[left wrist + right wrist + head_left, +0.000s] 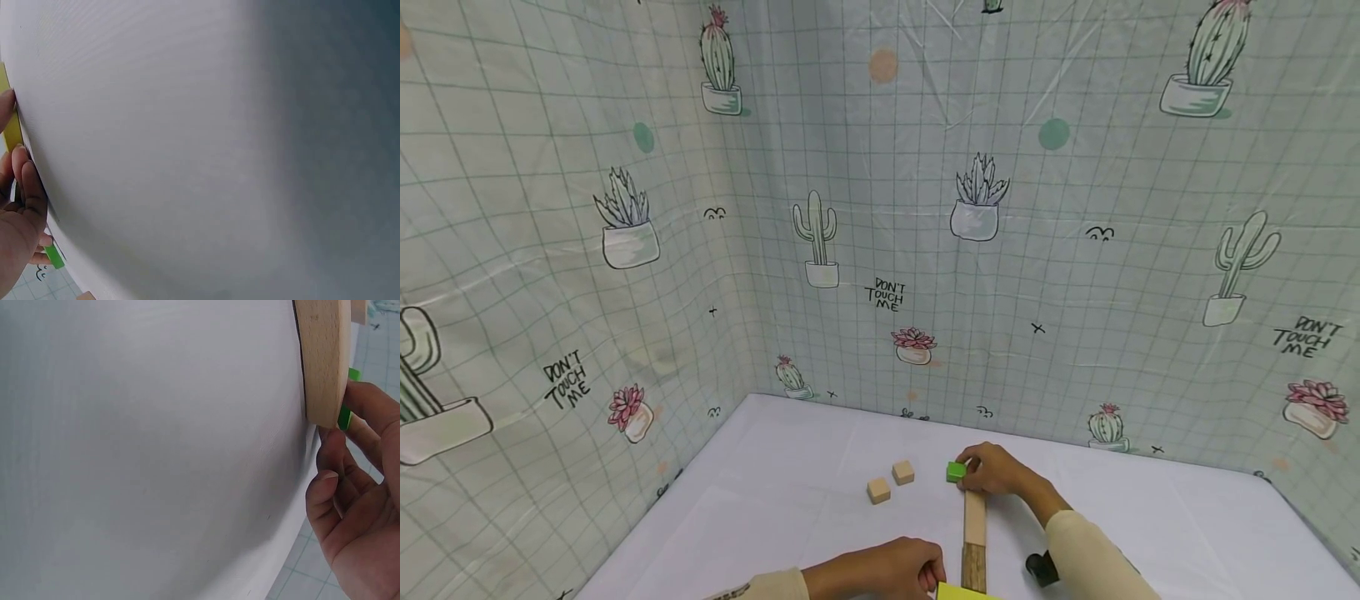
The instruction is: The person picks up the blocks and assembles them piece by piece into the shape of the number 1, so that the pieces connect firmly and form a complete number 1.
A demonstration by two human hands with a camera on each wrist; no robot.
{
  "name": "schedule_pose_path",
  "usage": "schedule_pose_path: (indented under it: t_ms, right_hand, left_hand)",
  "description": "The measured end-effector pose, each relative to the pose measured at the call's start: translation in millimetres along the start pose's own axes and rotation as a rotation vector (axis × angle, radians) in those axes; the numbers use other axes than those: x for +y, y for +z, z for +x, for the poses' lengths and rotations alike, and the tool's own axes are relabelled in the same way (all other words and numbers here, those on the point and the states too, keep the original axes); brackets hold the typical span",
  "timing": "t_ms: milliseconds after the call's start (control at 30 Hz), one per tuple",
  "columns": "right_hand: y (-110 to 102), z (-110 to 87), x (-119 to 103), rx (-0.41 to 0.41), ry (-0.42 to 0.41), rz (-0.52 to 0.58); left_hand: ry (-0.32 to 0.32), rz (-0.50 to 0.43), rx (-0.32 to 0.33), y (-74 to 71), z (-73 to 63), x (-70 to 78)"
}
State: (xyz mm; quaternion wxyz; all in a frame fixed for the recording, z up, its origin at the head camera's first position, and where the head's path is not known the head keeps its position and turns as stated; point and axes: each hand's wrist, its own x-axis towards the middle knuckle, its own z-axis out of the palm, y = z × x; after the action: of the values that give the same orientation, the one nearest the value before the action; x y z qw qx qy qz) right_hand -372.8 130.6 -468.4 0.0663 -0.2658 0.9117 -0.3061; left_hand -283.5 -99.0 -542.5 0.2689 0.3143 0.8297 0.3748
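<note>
My right hand (992,468) pinches a small green block (955,472) at the far end of a row of blocks. That row runs toward me: a pale wooden block (975,518), then a darker brown one (973,568), then a yellow block (958,592) cut off by the lower edge. My left hand (901,568), fingers curled, grips the yellow block's left side. In the left wrist view the thumb lies against the yellow block (12,134). The right wrist view shows the pale block's end (324,375) close to the right fingertips, partly hiding the green block (345,417).
Two small pale wooden cubes, a nearer cube (878,491) and a farther cube (903,472), lie left of the row. A black object (1042,569) sits beside the right forearm. White cloth (775,500) covers the table; a cactus-print curtain (850,333) stands behind.
</note>
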Motion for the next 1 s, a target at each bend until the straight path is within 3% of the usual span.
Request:
schedule_pose_path:
  t_ms: [100,233,333,467,600,700,867,1000]
  right_hand:
    - [-0.4,-0.2,1.6,0.003,0.004,-0.002]
    - [-1.4,-0.4,3.8,0.007,0.009,-0.011]
    - [-2.0,-0.9,5.2,0.010,0.003,-0.012]
    - [-2.6,-2.8,6.6,0.021,0.006,-0.020]
    - [-4.8,-5.8,8.2,0.024,0.015,-0.022]
    - [-6.7,-7.8,10.5,0.026,0.018,-0.021]
    - [-7.6,-10.7,12.4,0.029,0.040,-0.026]
    - [-9.7,-13.4,12.7,0.024,0.029,-0.019]
  left_hand:
    - [-0.020,0.017,0.025,-1.2,-11.9,21.1]
    - [-0.062,0.088,0.053,-5.1,-33.1,62.0]
    - [-0.068,0.103,0.064,-7.1,-42.5,78.6]
    - [-0.056,0.091,0.074,-6.0,-43.4,77.5]
    - [-0.023,0.033,0.043,-1.6,-19.0,33.0]
    - [-0.020,-0.004,0.029,-1.4,-12.7,21.6]
    - [-0.058,0.045,0.068,-5.7,-40.1,70.6]
    - [-0.062,0.061,0.090,-4.9,-46.1,80.7]
